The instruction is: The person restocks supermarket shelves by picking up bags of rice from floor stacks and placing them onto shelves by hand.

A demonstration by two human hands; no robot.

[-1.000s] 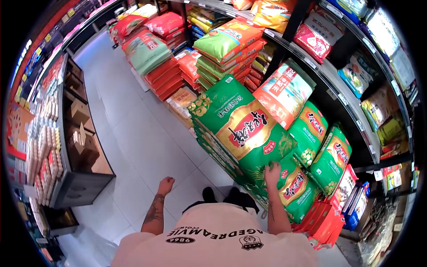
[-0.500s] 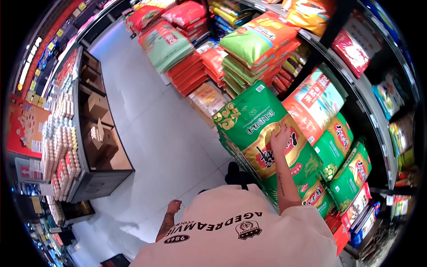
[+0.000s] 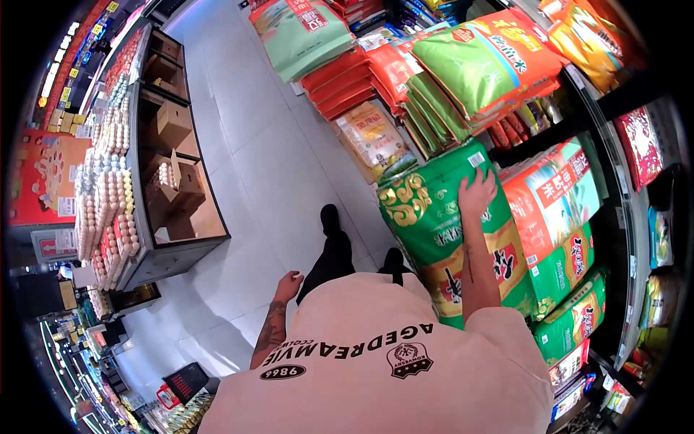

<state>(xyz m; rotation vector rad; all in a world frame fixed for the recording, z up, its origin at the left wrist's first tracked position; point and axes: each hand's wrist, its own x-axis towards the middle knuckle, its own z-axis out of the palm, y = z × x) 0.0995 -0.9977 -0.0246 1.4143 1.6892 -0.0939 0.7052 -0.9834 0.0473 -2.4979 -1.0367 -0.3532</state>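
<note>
My right hand [image 3: 477, 194] lies flat on the upper part of a green rice bag [image 3: 428, 194], fingers spread and not wrapped round it. The bag has gold swirls and a gold band with large dark lettering, and it lies on top of a stack. My left hand [image 3: 290, 286] hangs by my side above the floor, fingers loosely bent, with nothing seen in it. Beside the green bag, to the right, is a red and pale-green rice bag [image 3: 553, 189]. Beyond it lies a pile topped by a green and orange rice bag [image 3: 484, 69].
A display stand [image 3: 189, 246] with stacked eggs [image 3: 108, 195] and cardboard boxes [image 3: 177, 123] stands on the left. Grey tiled floor [image 3: 267, 152] runs along the aisle. Dark shelving [image 3: 627, 210] with more bags borders the right. A black basket [image 3: 186, 381] is at lower left.
My right hand has slid from the gold band up to the green bag's far part. My view has shifted, and my legs and feet show more. My left hand still hangs at my side.
</note>
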